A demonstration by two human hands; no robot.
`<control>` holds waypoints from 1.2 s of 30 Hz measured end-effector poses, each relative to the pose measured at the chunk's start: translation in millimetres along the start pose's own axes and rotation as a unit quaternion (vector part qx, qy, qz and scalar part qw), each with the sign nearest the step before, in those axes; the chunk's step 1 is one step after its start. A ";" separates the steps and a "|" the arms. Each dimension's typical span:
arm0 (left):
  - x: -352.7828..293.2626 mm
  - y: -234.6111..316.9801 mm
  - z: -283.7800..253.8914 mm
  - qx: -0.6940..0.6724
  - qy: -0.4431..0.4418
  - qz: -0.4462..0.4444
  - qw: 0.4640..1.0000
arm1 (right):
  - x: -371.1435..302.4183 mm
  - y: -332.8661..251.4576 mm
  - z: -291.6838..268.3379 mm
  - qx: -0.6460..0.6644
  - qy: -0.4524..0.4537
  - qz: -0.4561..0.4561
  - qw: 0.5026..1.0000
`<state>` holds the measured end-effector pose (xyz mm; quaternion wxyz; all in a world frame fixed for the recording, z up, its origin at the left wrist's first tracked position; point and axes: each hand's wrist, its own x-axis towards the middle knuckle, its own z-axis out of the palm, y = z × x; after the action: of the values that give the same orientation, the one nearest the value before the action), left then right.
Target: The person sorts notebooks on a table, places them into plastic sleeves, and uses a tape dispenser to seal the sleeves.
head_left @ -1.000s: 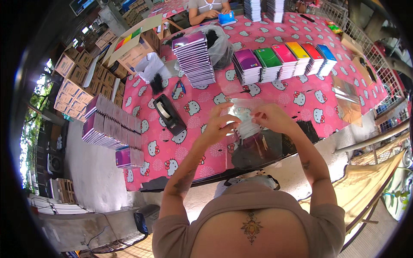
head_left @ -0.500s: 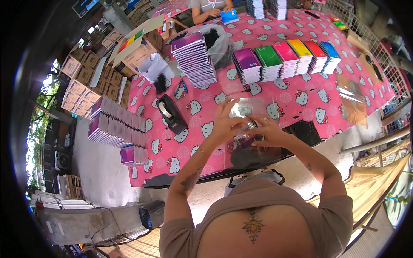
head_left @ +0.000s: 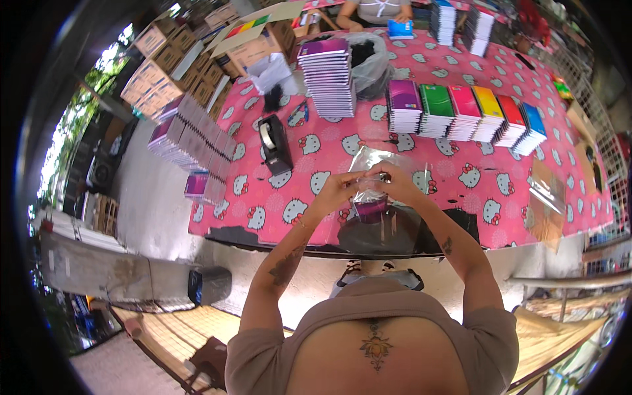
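Note:
A purple notebook lies in front of me at the table's near edge, partly covered by clear plastic film that catches the light. My left hand is closed at the notebook's left side, its fingertips pinching the film. From the other side my right hand pinches the film too, a dark ring on one finger. The two hands' fingertips almost meet above the notebook's far end. Exactly how the film is folded there cannot be made out. To the left of my hands stands a black tape dispenser.
Beyond lie piles of purple, green and other coloured notebooks, beside a tall purple stack. Wrapped purple notebooks line the left edge. Flat plastic film lies right. Opposite, a person's hand is near a blue notebook.
My hands have drawn closer together over the notebook, and the left fingers have come down from their raised spread into a pinch. The whole view has shifted and turned slightly.

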<state>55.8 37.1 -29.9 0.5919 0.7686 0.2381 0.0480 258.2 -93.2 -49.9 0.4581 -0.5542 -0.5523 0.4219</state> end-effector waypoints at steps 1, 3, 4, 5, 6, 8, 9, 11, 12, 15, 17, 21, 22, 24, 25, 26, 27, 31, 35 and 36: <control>-3.1 5.9 4.0 0.046 0.020 0.050 0.998 | -2.5 3.9 -2.3 0.015 0.002 -0.030 0.999; -18.8 8.1 6.3 0.161 0.087 0.180 0.966 | -8.0 -7.9 1.1 0.047 -0.002 -0.091 0.995; -26.5 6.7 6.0 0.230 0.122 0.263 0.929 | -17.5 -17.7 1.2 0.037 -0.032 -0.039 0.998; -32.9 14.3 8.5 0.270 0.130 0.270 0.915 | -25.6 -33.5 0.1 -0.058 -0.030 -0.078 0.995; -43.7 25.6 11.5 0.309 0.133 0.273 0.901 | -31.9 -46.9 3.1 -0.148 -0.026 -0.117 0.982; -49.9 29.9 17.7 0.385 0.135 0.306 0.860 | -38.5 -36.2 5.1 -0.310 0.008 -0.234 0.922; -50.7 24.3 18.0 0.421 0.140 0.329 0.833 | -39.3 -33.6 8.5 -0.317 0.021 -0.243 0.917; -51.7 16.8 19.7 0.423 0.140 0.332 0.831 | -41.7 -31.1 19.3 -0.330 0.049 -0.260 0.906; -52.3 14.7 20.5 0.387 0.134 0.314 0.856 | -42.8 -34.1 25.2 -0.322 0.090 -0.255 0.907; -47.4 39.9 18.7 0.304 0.116 0.246 0.913 | -41.7 -28.3 28.2 -0.287 0.118 -0.234 0.921; -39.4 48.7 14.4 0.267 0.112 0.203 0.935 | -41.4 -33.3 35.5 -0.246 0.139 -0.169 0.944; -15.6 45.5 7.5 0.287 0.110 0.187 0.933 | -37.4 -35.6 41.2 -0.202 0.157 -0.092 0.962; -11.2 46.5 6.9 0.310 0.108 0.193 0.925 | -37.2 -35.4 43.1 -0.231 0.162 -0.096 0.955; -2.0 52.4 1.4 0.365 0.064 0.159 0.915 | -35.0 -41.5 49.8 -0.286 0.171 -0.104 0.937; 0.7 54.7 -1.4 0.392 0.041 0.142 0.908 | -34.5 -41.8 50.3 -0.285 0.177 -0.116 0.935; 3.4 61.7 -4.2 0.380 0.041 0.159 0.910 | -33.8 -41.6 47.5 -0.285 0.189 -0.127 0.931; 2.7 72.6 -8.0 0.370 0.041 0.175 0.912 | -32.2 -42.8 45.7 -0.284 0.200 -0.139 0.927; -8.5 132.2 -32.6 0.082 0.157 0.240 0.955 | -33.5 -51.2 42.9 -0.255 0.151 -0.120 0.947; -0.7 106.0 -63.3 0.184 0.217 0.296 0.912 | -38.2 -59.0 39.5 -0.321 0.169 -0.132 0.922; 2.5 75.1 -77.0 0.256 0.259 0.308 0.879 | -38.9 -63.9 43.1 -0.334 0.173 -0.126 0.918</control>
<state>53.8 92.5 62.4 0.2473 0.8877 0.1380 0.3630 200.5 -132.2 1.2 0.3839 -0.6655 -0.6383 0.0493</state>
